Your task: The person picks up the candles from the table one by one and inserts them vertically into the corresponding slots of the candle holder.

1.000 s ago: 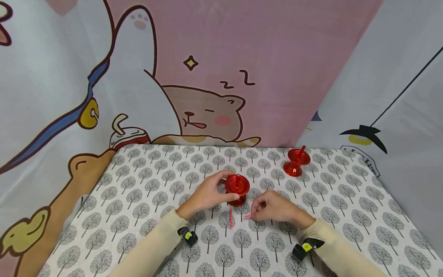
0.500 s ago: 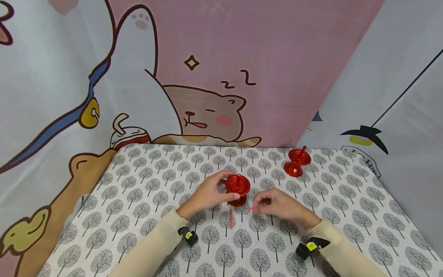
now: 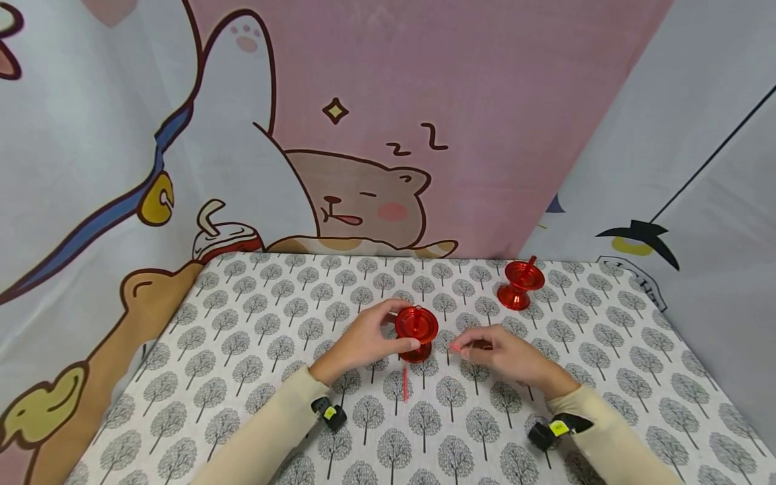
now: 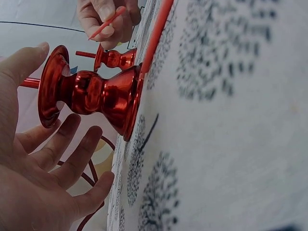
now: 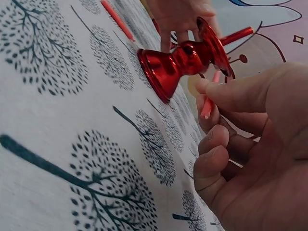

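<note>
"Two hands are seen over the patterned cloth (image 3: 182, 377); what has just been changed?"

"Only the right side has been changed; by the right hand (image 3: 500, 353) a small red stick (image 4: 108, 23) has been brought a little to the right and farther from the near side, and its angle has been altered; it is pinched between thumb and fingertips, with the other fingers bent toward the palm; it is held above the cloth, to the right of the near red holder (image 3: 416, 335) and apart from it."

"And on the left, has something been moved?"

"Nothing noticeable; the near red holder is kept upright in the middle, and its dish is held from the left side by the left hand (image 3: 376, 335), half open, with thumb and fingers around the rim; how firmly it is gripped cannot be told."

"What is meant by this for the work?"

"It may be judged that the pinched stick is being adjusted in the fingers and is not yet placed; the second stick (image 3: 405, 384) is left lying on the cloth, at the near side of the holder; the far red holder (image 3: 521, 277), at the far right, is not touched."
</note>
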Motion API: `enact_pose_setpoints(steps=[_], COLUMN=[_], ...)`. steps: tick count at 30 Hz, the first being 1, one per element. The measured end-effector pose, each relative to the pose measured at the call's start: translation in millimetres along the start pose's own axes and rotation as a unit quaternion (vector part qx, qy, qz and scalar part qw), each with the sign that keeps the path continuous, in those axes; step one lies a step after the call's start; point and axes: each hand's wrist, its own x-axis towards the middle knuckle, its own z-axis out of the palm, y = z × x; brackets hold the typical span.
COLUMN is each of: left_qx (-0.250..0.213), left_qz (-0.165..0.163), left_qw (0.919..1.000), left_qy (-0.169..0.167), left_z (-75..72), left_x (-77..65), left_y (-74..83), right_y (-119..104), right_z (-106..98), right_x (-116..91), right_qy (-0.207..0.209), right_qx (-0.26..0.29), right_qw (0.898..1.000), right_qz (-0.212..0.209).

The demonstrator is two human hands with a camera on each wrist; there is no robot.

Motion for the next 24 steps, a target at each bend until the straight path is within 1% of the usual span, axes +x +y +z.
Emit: enact_pose_setpoints(steps=[2, 5, 7, 9, 12, 18, 24], left_qx=[-0.001, -0.002, -0.001, -0.001, -0.001, 0.001, 0.014], left_qz=[-0.002, -0.006, -0.008, -0.009, -0.007, -0.001, -0.001], left_qw=[1.0, 1.0, 1.0, 1.0, 1.0, 1.0, 0.9999], left_qy=[0.0, 0.0, 0.0, 0.0, -0.002, -0.002, -0.002], left_z=[-0.3, -0.6, -0.6, -0.6, -0.4, -0.5, -0.6], left_x=[-0.6, -1.1, -1.2, -1.1, -1.1, 0.0, 0.2], left_y=[-0.2, -0.6, -0.9, -1.1, -1.0, 0.2, 2.0], right_y=[0, 0, -1, -2, -3, -6, -14], right_z=[-2, -5, -6, -7, -6, -5, -4], right_x=[0, 0, 1, 2, 4, 11, 20], right_qy=[0.013, 0.038, 0.061, 0.078, 0.103, 0.152, 0.187], right_qx=[0.001, 0.001, -0.01, 0.004, 0.024, 0.039, 0.054], right_qw=[1.0, 0.999, 0.997, 0.996, 0.993, 0.987, 0.981], right_qz=[0.004, 0.024, 0.035, 0.05, 0.057, 0.035, 0.015])
